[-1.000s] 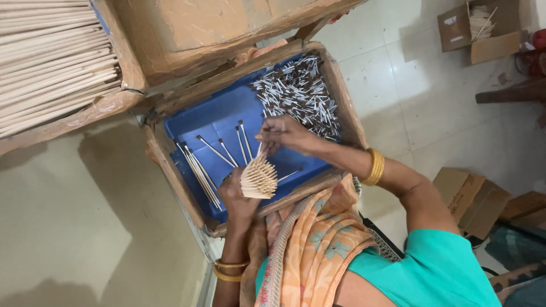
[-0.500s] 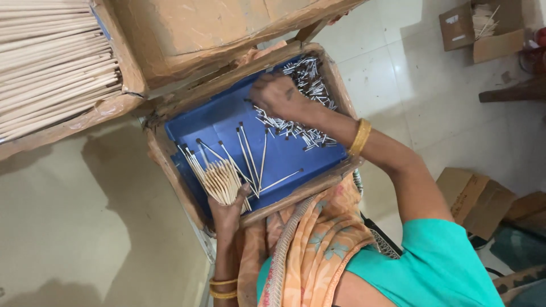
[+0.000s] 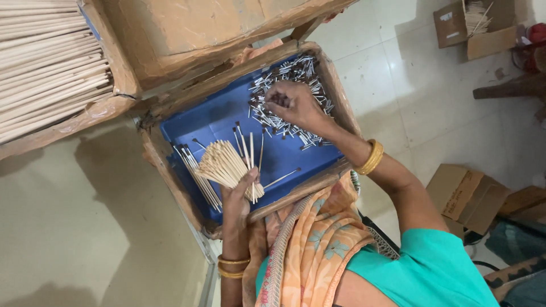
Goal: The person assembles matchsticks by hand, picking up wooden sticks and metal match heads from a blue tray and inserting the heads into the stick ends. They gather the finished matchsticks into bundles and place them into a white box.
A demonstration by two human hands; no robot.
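Head view, looking down: the fingers of the right hand [image 3: 293, 102] are bunched together, tips pressed down into a heap of short sticks with dark tips [image 3: 290, 99] at about one o'clock in the tray. They look pinched on a few pieces, though the knuckles hide how many. The left hand [image 3: 238, 199], at about six o'clock, is closed around the base of a fanned bundle of pale thin sticks [image 3: 224, 165], thumb across the front, with the fan spreading up toward ten o'clock.

Around both hands lies the blue tray [image 3: 210, 122], set inside a worn cardboard-wrapped frame [image 3: 170, 182]. A few loose sticks [image 3: 247, 142] lie near the tray's centre, just beside the bundle, and a thin row rests along the left wall at eight o'clock. Gold bangles [image 3: 371, 157] sit on the right wrist.

Judging from this, picking well means taking only a few pieces from the edge of the heap rather than digging into its middle, so they come up lying the same way. The bundle would hold its fan best with a firm grip low on the stems, its ends kept clear of the tray floor.

Farther out, at ten o'clock, a large stack of long pale rods [image 3: 45, 62] lies in a wrapped box. At one o'clock, well apart on the tiled floor [image 3: 398, 74], an open cardboard box [image 3: 475, 28] holds more sticks.
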